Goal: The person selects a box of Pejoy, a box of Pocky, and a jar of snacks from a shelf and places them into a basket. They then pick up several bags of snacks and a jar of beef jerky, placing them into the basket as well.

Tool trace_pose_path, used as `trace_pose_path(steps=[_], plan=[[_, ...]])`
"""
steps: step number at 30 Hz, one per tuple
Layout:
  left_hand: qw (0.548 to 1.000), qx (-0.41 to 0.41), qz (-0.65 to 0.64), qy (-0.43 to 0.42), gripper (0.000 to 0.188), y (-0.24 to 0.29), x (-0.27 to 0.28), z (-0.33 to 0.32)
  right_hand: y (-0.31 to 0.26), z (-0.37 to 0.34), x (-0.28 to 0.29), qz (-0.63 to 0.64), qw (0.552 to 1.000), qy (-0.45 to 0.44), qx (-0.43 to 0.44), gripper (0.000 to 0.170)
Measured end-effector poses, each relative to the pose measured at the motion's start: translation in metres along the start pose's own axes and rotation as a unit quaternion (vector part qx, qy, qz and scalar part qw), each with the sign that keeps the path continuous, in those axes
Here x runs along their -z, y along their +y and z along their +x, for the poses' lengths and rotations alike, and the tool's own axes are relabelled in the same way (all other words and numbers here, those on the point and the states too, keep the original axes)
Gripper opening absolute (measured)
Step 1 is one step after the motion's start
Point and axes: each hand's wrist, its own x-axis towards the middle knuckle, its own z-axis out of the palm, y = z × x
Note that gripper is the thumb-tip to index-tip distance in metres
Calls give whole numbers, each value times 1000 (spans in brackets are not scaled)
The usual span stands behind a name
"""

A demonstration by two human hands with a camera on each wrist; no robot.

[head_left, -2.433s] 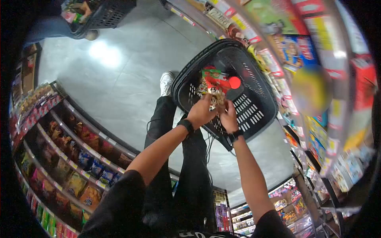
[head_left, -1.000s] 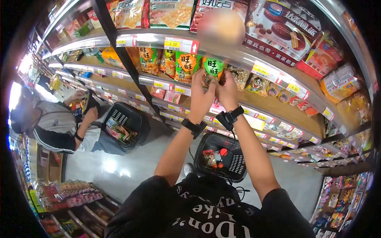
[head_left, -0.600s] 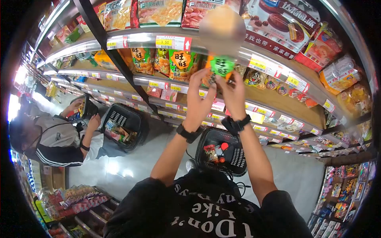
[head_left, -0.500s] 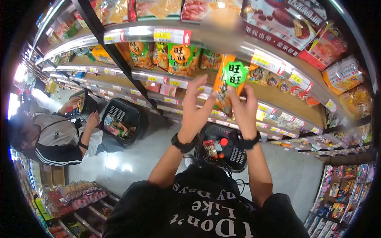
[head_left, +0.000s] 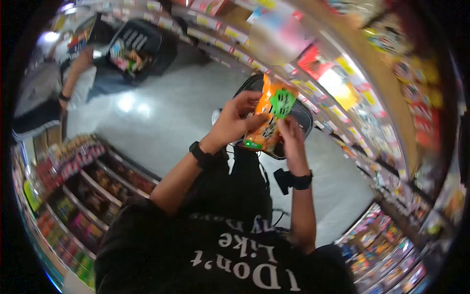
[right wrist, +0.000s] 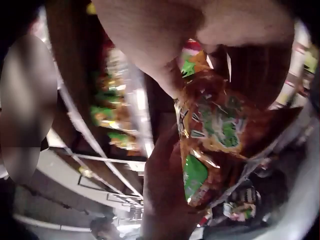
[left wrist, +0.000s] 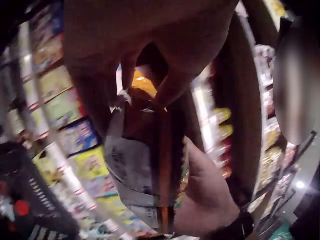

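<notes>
My left hand and right hand hold an orange snack bag with a green label between them. In the head view, the left thumb lies across the front of the bag and the right fingers grip its right edge. The bag is tilted and overlaps the black shopping basket below it, hiding what lies inside. The right wrist view shows the bag's printed back with a green patch at one corner. In the left wrist view, the left fingertips pinch the bag's dark, shadowed end.
Shelves of packaged snacks curve along the right, with price tags on their edges. At upper left, a person in a grey top is beside another black basket with packages in it. Low snack racks line the left side.
Both hands leave the basket, reach the shelf and take the orange snack bag from it. The bag is then drawn back and lowered over the basket as the head view swings downward.
</notes>
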Motion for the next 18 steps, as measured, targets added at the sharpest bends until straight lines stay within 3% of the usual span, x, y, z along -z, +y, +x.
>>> trace_pose_path(steps=[2, 3, 4, 6, 9, 11, 14, 15, 17, 18], plan=[[996, 57, -52, 39, 51, -122, 23, 16, 110, 43, 29, 21, 998, -44, -26, 35], [993, 83, -72, 50, 52, -184, 37, 25, 153, 61, 41, 8, 995, -53, -89, 38], [993, 80, 7, 90, 47, -233, 43, 29, 196, 75, 53, -2, 987, -57, -151, 40], [982, 133, 48, 123, 42, -346, 54, 45, 280, 109, 75, -8, 974, -50, -219, 42], [967, 138, -72, 201, 40, -431, 50, 70, 363, 156, 102, -72, 966, -64, -241, 45], [970, 140, -51, 190, 41, -492, 60, 94, 398, 192, 113, -105, 955, -47, -272, 45], [961, 161, 71, 212, 44, -575, 76, 128, 463, 244, 137, -63, 980, -59, -176, 35], [953, 173, 95, 228, 44, -556, 76, 137, 515, 270, 166, -138, 977, -82, -141, 36], [937, 214, 113, 250, 46, -570, 82, 158, 536, 295, 172, -128, 975, -103, -148, 41], [944, 191, 106, 247, 40, -569, 85, 162, 552, 306, 179, -185, 973, -75, -119, 46]])
